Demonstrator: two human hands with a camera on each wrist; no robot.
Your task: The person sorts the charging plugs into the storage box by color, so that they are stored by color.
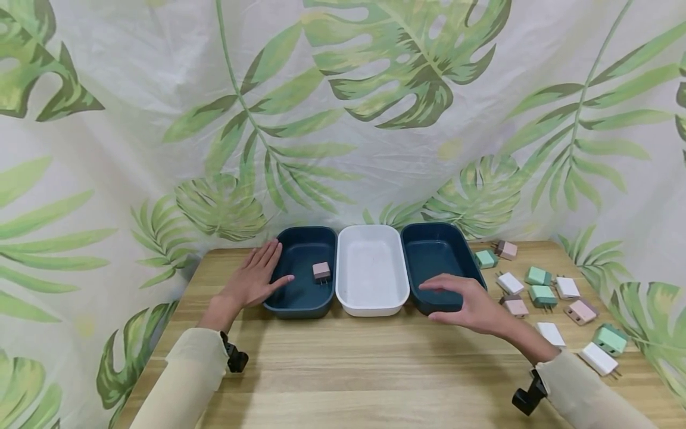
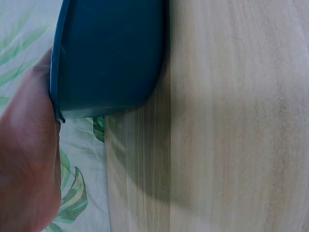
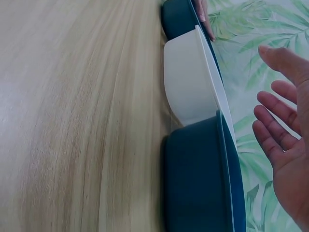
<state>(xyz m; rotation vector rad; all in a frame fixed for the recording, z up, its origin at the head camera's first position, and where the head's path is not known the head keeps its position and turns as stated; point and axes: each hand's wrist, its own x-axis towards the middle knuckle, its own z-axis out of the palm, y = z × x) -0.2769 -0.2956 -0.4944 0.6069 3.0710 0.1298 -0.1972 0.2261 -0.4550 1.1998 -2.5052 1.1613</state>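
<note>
My left hand (image 1: pixel 252 279) rests on the left rim of a dark blue tray (image 1: pixel 300 305), its fingers straight and thumb spread over the inside. A pink plug adapter (image 1: pixel 321 271) lies in that tray, near its right wall. In the left wrist view, the hand (image 2: pixel 30 154) touches the outside of the blue tray (image 2: pixel 111 58). Above the front of the right dark blue tray (image 1: pixel 439 256) is my right hand (image 1: pixel 471 304), holding nothing, with thumb and fingers apart. The right wrist view shows this hand (image 3: pixel 289 130) with loosely bent fingers, over the blue tray (image 3: pixel 198 179).
Between the two blue trays stands a white tray (image 1: pixel 372 271). Several green, white and pink plug adapters (image 1: pixel 543 295) lie scattered on the wooden table (image 1: pixel 343 369), right of the trays. A leaf-patterned cloth (image 1: pixel 343 119) hangs behind the table.
</note>
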